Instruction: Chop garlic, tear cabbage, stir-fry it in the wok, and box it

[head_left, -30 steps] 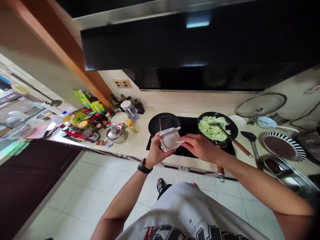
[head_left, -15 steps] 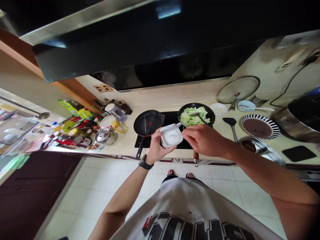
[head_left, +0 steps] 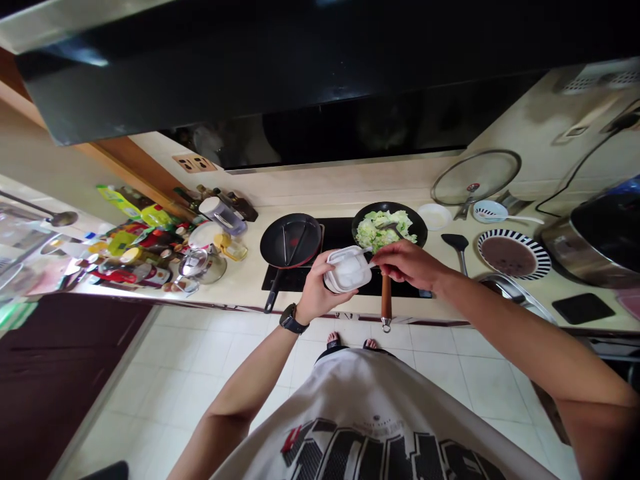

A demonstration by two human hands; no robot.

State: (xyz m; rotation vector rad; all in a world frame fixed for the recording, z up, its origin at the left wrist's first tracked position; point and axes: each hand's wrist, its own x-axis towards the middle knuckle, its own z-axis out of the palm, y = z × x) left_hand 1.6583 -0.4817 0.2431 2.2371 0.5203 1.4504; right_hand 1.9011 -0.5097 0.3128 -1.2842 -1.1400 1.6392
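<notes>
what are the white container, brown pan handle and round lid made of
Container: likely plastic, smooth and opaque, though glazed ceramic is possible. Pan handle: probably wood, smooth brown, with a shiny metal end. Round lid: apparently clear glass, since the wall shows through.

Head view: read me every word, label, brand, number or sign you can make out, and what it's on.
No text can be quoted with certainty.
Shirt: large dark lettering with a red mark, distorted and partly cut off; the print above it is too small.
Bottles and jars at left: labels too small and blurred.
Yellow-green packet: too blurred.
White container in the left hand: no readable text shows.
</notes>
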